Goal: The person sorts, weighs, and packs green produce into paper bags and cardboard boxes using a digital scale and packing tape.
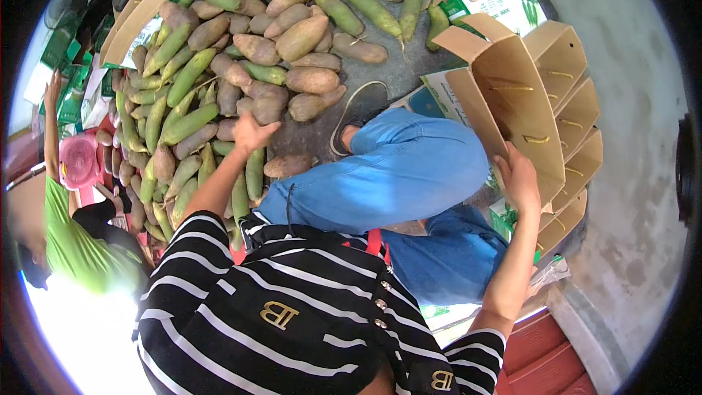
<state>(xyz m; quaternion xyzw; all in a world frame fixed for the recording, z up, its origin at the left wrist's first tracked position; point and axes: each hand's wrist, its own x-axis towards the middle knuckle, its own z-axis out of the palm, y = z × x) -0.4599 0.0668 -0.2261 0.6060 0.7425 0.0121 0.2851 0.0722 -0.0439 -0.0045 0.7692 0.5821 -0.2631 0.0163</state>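
Observation:
My left hand (252,133) is at the right part of a big heap of root vegetables, its thumb and a finger spread apart. Just above it lies a thick brownish-purple root (268,102); whether the fingers touch it I cannot tell. Long green roots (190,75) lie among the brown ones on the left side of the heap. On the right, my right hand (518,177) grips the near edge of an open, tall cardboard box (515,95), with the thumb on its side.
More open cardboard boxes (581,113) stand nested behind the held one, beside a grey wall (621,66). Another printed box (504,4) is at the upper right. At the far left are a person in a green top (80,241) and a pink basin (79,162).

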